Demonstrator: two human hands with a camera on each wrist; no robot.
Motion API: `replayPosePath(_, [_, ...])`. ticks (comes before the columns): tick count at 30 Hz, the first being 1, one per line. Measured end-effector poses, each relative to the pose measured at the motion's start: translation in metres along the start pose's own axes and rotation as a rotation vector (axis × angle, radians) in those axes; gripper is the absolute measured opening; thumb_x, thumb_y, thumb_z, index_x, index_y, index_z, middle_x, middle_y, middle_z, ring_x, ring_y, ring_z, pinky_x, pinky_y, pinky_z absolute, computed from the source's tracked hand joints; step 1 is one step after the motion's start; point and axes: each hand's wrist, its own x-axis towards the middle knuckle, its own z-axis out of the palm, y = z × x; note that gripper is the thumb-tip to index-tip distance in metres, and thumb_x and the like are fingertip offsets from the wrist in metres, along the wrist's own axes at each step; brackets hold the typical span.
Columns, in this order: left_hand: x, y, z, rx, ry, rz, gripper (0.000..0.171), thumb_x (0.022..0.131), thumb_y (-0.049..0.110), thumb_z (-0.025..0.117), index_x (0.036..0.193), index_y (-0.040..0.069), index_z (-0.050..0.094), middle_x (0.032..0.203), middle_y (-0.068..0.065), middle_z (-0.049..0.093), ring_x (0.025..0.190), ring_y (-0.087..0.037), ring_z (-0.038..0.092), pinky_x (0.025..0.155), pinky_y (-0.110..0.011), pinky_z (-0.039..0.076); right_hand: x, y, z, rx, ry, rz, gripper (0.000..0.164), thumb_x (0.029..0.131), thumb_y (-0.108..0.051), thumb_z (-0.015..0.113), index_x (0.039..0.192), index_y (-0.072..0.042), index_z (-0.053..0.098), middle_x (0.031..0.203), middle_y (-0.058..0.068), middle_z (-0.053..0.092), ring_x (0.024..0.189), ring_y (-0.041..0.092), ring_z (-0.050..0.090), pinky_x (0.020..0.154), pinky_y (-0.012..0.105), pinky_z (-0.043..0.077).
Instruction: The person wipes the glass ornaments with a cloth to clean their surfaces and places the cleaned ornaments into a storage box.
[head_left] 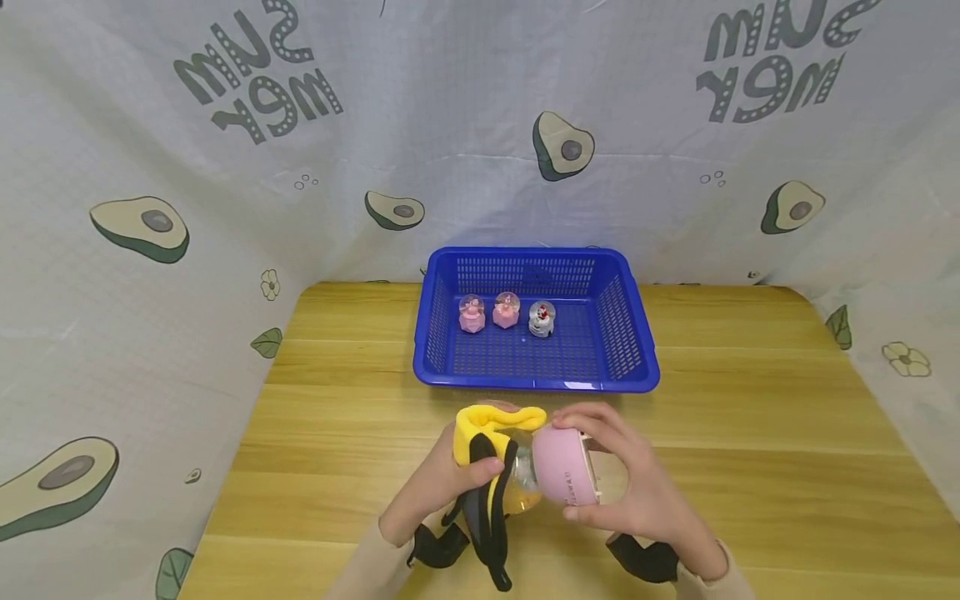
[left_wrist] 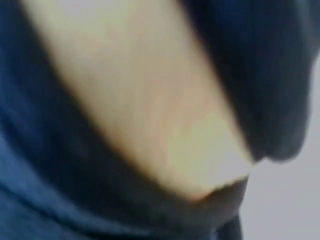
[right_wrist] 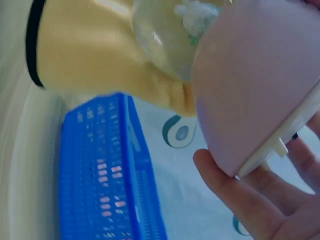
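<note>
My right hand grips the pink base of a snow globe, which is tipped on its side with the clear dome toward the left. My left hand holds a yellow cloth with black trim and straps around part of the dome. In the right wrist view, the pink base sits between thumb and fingers, and a small white figure shows inside the dome. The yellow cloth lies against that dome. The left wrist view is blurred and shows only skin and dark fabric.
A blue plastic basket stands behind the hands on the wooden table. Inside are two small pink snow globes and a white one, side by side. A white curtain printed with avocados hangs behind and beside the table.
</note>
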Motion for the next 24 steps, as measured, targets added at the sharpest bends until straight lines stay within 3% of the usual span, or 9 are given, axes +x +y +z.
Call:
replayPosePath(3, [0.003,0.011,0.005,0.185,0.027,0.085,0.059,0.083,0.027,0.072,0.132,0.005,0.046,0.132,-0.011,0.05,0.121,-0.025,0.048,0.101,-0.037,0.04,-0.001,0.002,0.0,0.114,0.031,0.086,0.076,0.06,-0.009,0.088,0.126,0.003,0.054,0.125,0.015,0.051,0.113,0.018,0.051,0.081,0.03,0.053])
replayPosePath(7, [0.004,0.02,0.012,0.531,0.051,0.235,0.079,0.063,0.012,0.084,0.132,0.011,0.047,0.135,-0.009,0.046,0.121,-0.025,0.047,0.098,-0.039,0.043,-0.003,0.005,-0.001,0.257,0.058,0.235,0.074,0.06,0.006,0.078,0.129,0.006,0.05,0.125,0.011,0.051,0.107,0.018,0.055,0.079,0.032,0.054])
replayPosePath(10, [0.006,0.022,0.017,0.834,0.082,0.408,0.085,0.056,0.027,0.09,0.129,0.013,0.05,0.134,-0.008,0.048,0.121,-0.029,0.047,0.1,-0.043,0.041,-0.005,0.006,-0.002,0.385,0.093,0.37,0.067,0.067,0.008,0.07,0.131,0.001,0.052,0.127,0.007,0.05,0.098,0.019,0.06,0.073,0.034,0.055])
replayPosePath(12, [0.009,0.019,0.021,1.013,0.118,0.537,0.078,0.059,0.035,0.089,0.125,0.013,0.055,0.131,-0.008,0.051,0.122,-0.033,0.046,0.101,-0.046,0.038,-0.005,0.006,-0.001,0.464,0.134,0.464,0.059,0.073,0.006,0.065,0.13,-0.006,0.055,0.128,0.005,0.051,0.095,0.019,0.06,0.07,0.033,0.055])
replayPosePath(14, [0.011,0.016,0.023,1.137,0.147,0.623,0.062,0.067,0.038,0.084,0.12,0.015,0.06,0.129,-0.005,0.054,0.123,-0.036,0.046,0.101,-0.049,0.037,-0.005,0.004,0.001,0.528,0.18,0.556,0.051,0.079,0.003,0.06,0.128,-0.011,0.058,0.128,0.005,0.052,0.093,0.019,0.062,0.069,0.033,0.055])
replayPosePath(17, [0.013,0.011,0.026,1.228,0.158,0.696,0.036,0.081,0.033,0.073,0.113,0.019,0.066,0.127,0.0,0.057,0.125,-0.039,0.044,0.1,-0.054,0.035,-0.003,0.0,0.004,0.55,0.239,0.664,0.043,0.084,-0.001,0.055,0.123,-0.016,0.062,0.123,0.006,0.056,0.089,0.017,0.062,0.068,0.031,0.055])
replayPosePath(19, [0.013,0.007,0.026,1.265,0.157,0.724,0.027,0.086,0.032,0.067,0.111,0.021,0.068,0.126,0.003,0.057,0.126,-0.04,0.043,0.1,-0.057,0.034,-0.002,-0.002,0.006,0.546,0.265,0.71,0.04,0.085,-0.003,0.054,0.122,-0.015,0.062,0.119,0.007,0.057,0.085,0.017,0.063,0.067,0.032,0.055])
replayPosePath(22, [0.012,0.003,0.027,1.293,0.168,0.742,0.025,0.091,0.031,0.06,0.112,0.021,0.068,0.126,0.004,0.057,0.126,-0.041,0.043,0.099,-0.06,0.033,0.001,-0.007,0.01,0.517,0.311,0.769,0.039,0.085,-0.003,0.056,0.121,-0.015,0.061,0.113,0.006,0.06,0.081,0.017,0.064,0.066,0.032,0.055])
replayPosePath(24, [0.011,0.001,0.028,1.295,0.195,0.72,0.026,0.091,0.029,0.058,0.114,0.02,0.066,0.127,0.003,0.057,0.126,-0.04,0.043,0.099,-0.06,0.033,0.004,-0.01,0.012,0.493,0.335,0.784,0.042,0.083,0.0,0.059,0.123,-0.012,0.059,0.112,0.005,0.062,0.083,0.018,0.066,0.067,0.032,0.055])
